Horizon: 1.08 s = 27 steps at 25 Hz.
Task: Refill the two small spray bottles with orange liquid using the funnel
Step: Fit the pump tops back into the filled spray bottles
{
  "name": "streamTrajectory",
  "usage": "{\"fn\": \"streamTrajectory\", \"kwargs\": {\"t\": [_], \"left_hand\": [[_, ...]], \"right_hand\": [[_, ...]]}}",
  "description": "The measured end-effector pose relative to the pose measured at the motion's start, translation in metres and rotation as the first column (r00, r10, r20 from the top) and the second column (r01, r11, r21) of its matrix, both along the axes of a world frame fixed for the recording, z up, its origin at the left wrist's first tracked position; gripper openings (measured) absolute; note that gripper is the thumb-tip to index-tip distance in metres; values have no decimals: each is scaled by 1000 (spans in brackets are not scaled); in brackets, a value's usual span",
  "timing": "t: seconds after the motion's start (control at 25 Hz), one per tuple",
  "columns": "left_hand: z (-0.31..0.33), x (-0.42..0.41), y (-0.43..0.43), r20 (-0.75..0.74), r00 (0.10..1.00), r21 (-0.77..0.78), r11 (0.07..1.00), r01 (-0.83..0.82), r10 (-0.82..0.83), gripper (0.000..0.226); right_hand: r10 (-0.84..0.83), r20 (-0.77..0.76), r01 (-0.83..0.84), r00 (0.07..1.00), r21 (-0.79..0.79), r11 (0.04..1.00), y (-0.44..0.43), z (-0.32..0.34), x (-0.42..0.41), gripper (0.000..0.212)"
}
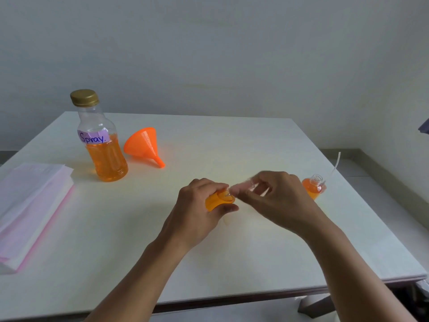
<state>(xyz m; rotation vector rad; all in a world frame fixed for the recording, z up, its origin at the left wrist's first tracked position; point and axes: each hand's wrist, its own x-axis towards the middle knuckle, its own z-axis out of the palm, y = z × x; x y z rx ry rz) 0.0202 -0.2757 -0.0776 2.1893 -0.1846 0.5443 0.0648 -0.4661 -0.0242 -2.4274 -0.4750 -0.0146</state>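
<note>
At nine o'clock on the white table (232, 263) lies a flat stack of pink and white sheets (32, 205); at ten o'clock stands the tall clear plastic supply bottle (104, 156), gold-capped, labelled "Spray" and about half full of orange liquid; just beside it, toward eleven o'clock, the orange plastic funnel (144, 145) lies on its side, spout pointing toward the person.

At the centre the left hand (197, 210) is clenched round a small clear plastic spray bottle (217, 202), tilted and filled with orange liquid; the right hand (276, 201) meets its neck with curled fingers, but blur hides whether they pinch a spray head or nothing.

At three o'clock a second small clear bottle (313, 188) stands open-necked with orange liquid inside; a thin clear tube (336, 163) rises just behind it.

The held bottle is probably light and thin-walled, so it would likely yield to a squeeze and push liquid out if uncapped; the body suits a gentle wrap, while the stiffer neck takes any twisting.
</note>
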Motion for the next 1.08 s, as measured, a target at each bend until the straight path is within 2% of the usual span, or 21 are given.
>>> {"fn": "streamTrajectory", "kwargs": {"t": [0.12, 0.24, 0.36, 0.52, 0.64, 0.72, 0.8, 1.0, 1.08], "left_hand": [[2, -2, 0, 12, 1000, 4, 1000, -1, 1, 43], [1, -4, -1, 1, 1000, 28, 1000, -5, 5, 47], [1, -4, -3, -15, 1000, 30, 1000, 2, -2, 53], [2, -3, 0, -117, 992, -16, 999, 36, -38, 60], [3, -5, 1, -165, 984, 19, 997, 78, -74, 43], [5, -7, -1, -125, 991, 55, 997, 62, -55, 32], [4, -9, -3, -43, 999, 89, 996, 14, -10, 32], [-7, -10, -12, 127, 986, 327, 933, -147, 110, 37], [-4, -9, -14, 133, 984, 300, 941, -156, 120, 39]], "right_hand": [[180, 18, -181, 983, 46, 982, 0, -1, -3, 33], [140, 108, -145, 984, 40, 989, 6, -5, -3, 6], [94, 67, -97, 993, 35, 995, 7, -5, -2, 18], [76, 66, -81, 995, 70, 994, 0, 1, -1, 17], [92, 67, -97, 994, 80, 992, -6, 7, -1, 17], [105, 80, -109, 991, 55, 992, -5, 7, -2, 25], [85, 65, -89, 994, 51, 995, -3, 6, -1, 35], [-43, -49, 47, 998, 100, 994, 3, 1, -4, 49], [-96, -75, 108, 993, 177, 978, 6, -1, -3, 47]]}}
